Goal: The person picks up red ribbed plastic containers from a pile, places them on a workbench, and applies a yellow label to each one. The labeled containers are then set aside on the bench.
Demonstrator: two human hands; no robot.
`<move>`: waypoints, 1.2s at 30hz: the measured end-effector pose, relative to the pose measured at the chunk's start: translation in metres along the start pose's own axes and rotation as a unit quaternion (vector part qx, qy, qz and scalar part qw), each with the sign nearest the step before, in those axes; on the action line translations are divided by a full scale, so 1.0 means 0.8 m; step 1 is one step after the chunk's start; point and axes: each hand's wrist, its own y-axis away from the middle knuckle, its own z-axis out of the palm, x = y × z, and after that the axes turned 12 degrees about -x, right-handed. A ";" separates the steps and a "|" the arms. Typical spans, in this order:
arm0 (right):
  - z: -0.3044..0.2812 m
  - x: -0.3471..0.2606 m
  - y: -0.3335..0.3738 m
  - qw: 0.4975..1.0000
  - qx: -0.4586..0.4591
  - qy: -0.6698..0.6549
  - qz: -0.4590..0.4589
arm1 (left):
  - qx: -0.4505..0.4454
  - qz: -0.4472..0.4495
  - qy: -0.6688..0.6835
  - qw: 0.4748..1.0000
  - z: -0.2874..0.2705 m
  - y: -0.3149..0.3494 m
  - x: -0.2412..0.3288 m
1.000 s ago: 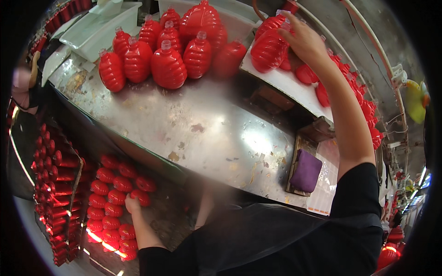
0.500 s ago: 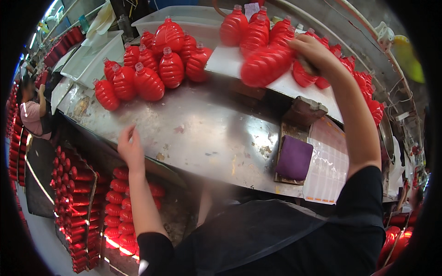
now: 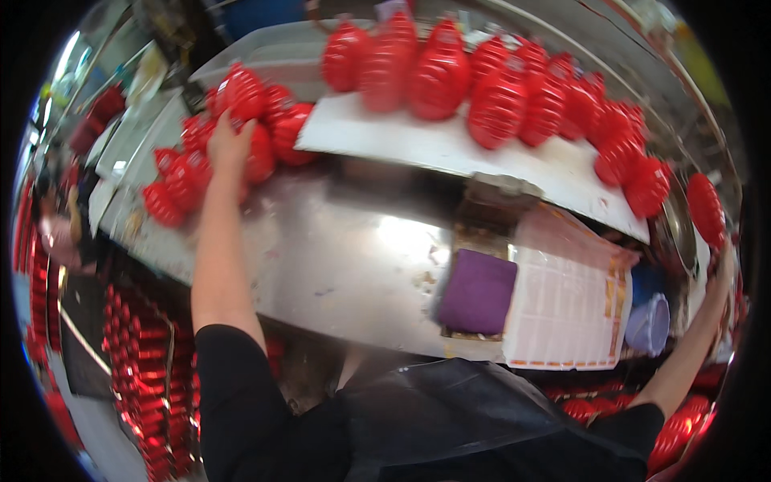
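My left hand (image 3: 229,147) reaches into a cluster of red ribbed plastic bottles (image 3: 186,178) at the left of the metal table. Its thumb and fingers are apart against the lower part of the topmost red bottle (image 3: 241,93); I see no firm grip. At the far right, my stretched right hand (image 3: 721,261) appears closed on the lower end of a red bottle (image 3: 705,210). This hand is small and blurred near the picture's rim, and its fingers are partly hidden.
More red bottles (image 3: 498,104) stand along a white raised board (image 3: 385,132) behind the metal table (image 3: 345,249). A purple pad (image 3: 479,291) lies beside a pale gridded sheet (image 3: 558,297). A light purple bucket (image 3: 648,325) is at right. Stacked red bottles (image 3: 140,369) fill the lower left.
My left hand has moved from over the table's front edge up to the left cluster. My right hand has swung from the bottles on the board to the far right. The view has shifted.
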 end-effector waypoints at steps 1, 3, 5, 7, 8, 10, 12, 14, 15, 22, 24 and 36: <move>-0.012 0.027 -0.029 0.999 0.016 -0.012 -0.029 | 0.006 0.003 -0.032 0.999 0.001 -0.007 0.002; -0.043 0.080 -0.073 0.998 0.059 -0.033 -0.010 | 0.012 0.000 -0.055 0.998 0.009 -0.015 0.009; -0.059 0.133 -0.123 0.995 0.001 -0.089 -0.042 | 0.028 -0.041 -0.057 0.997 0.003 -0.012 0.009; -0.080 0.167 -0.167 0.998 -0.035 0.014 -0.059 | 0.036 -0.052 -0.031 0.998 -0.002 -0.011 0.010; -0.089 0.183 -0.186 0.995 -0.041 0.078 -0.051 | 0.067 -0.036 -0.090 0.993 -0.005 -0.014 0.011; -0.098 0.199 -0.224 0.944 -0.064 0.297 -0.128 | 0.131 -0.059 -0.092 0.985 -0.014 -0.024 0.014; -0.103 0.209 -0.245 0.863 -0.026 0.455 -0.216 | 0.157 -0.042 -0.073 0.984 -0.023 -0.045 0.022; -0.100 0.207 -0.254 0.816 -0.004 0.544 -0.197 | 0.153 -0.007 -0.109 0.982 -0.025 -0.072 0.034; -0.096 0.205 -0.253 0.821 -0.023 0.552 -0.145 | 0.139 0.008 -0.114 0.984 -0.027 -0.087 0.040; -0.064 0.171 -0.194 0.814 -0.097 0.573 0.018 | -0.026 -0.047 -0.127 0.990 -0.009 -0.194 0.044; -0.049 0.162 -0.176 0.814 -0.069 0.576 0.038 | -0.020 -0.064 -0.109 0.992 -0.004 -0.215 0.036; 0.017 0.122 -0.134 0.772 -0.062 0.632 0.028 | 0.096 -0.029 -0.012 0.995 -0.064 -0.197 0.031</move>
